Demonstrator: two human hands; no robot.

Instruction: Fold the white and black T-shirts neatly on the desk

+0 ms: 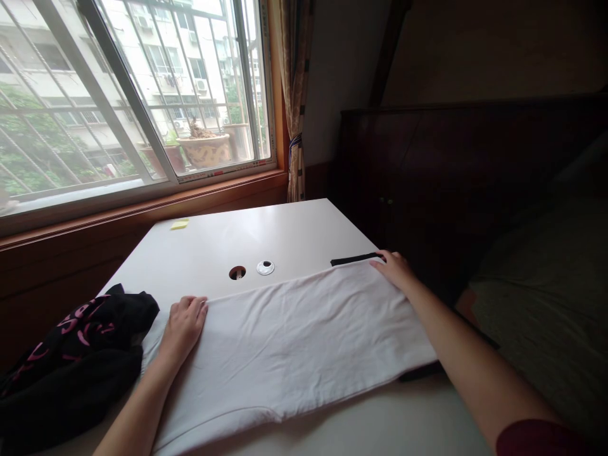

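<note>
A white cloth garment (304, 342) lies spread across the white table (285, 228), with soft wrinkles and a seam near its lower edge. On its upper left edge rests my left hand (186, 322), fingers curled together at the fabric; whether they grip it is hard to tell. My right hand (395, 267) is at the garment's upper right corner, thumb and fingers on the cloth edge beside a black strip (354, 259). More black material shows under the garment's lower right edge.
A black garment with pink lettering (90, 335) is heaped at the table's left. Behind the cloth are a round hole (237, 273), a white round piece (265, 267) and yellow notes (179, 224). A barred window (190, 82) and curtain (295, 107) stand beyond.
</note>
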